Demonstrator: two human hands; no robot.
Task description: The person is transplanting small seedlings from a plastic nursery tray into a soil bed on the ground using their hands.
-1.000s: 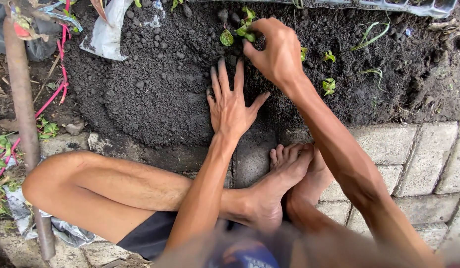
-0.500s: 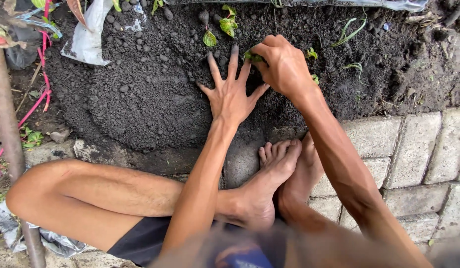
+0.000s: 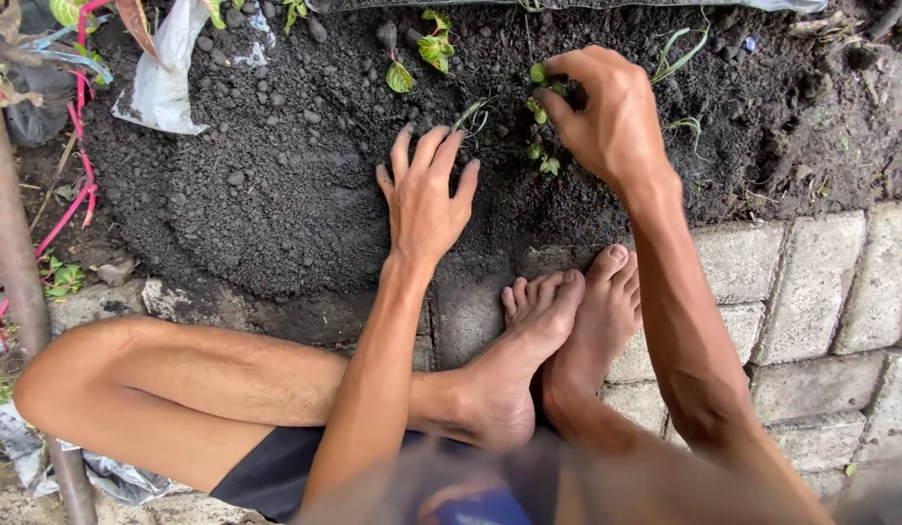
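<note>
Touching right-hand fingers point(image 3: 558, 102): green seedling point(image 3: 536, 74).

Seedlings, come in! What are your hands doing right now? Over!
Left hand flat on dark soil, fingers together. Right hand pinching small green seedling. More seedlings between hands.

— What's different from a moment ago?

— The left hand point(image 3: 424, 199) had its fingers spread wide and flat on the dark soil point(image 3: 276, 175); now they are drawn together and slightly curled, with the fingertips beside a thin green shoot point(image 3: 470, 115).

— And the other one?

— The right hand point(image 3: 606, 117) has gone to the right, away from the left. Half a second ago the two were touching over a small seedling; now they are apart, and the right pinches at the top of another seedling point(image 3: 538, 73).

— Anything below?

— The toes of the right foot point(image 3: 606, 292) have come into view beside the left foot.
</note>
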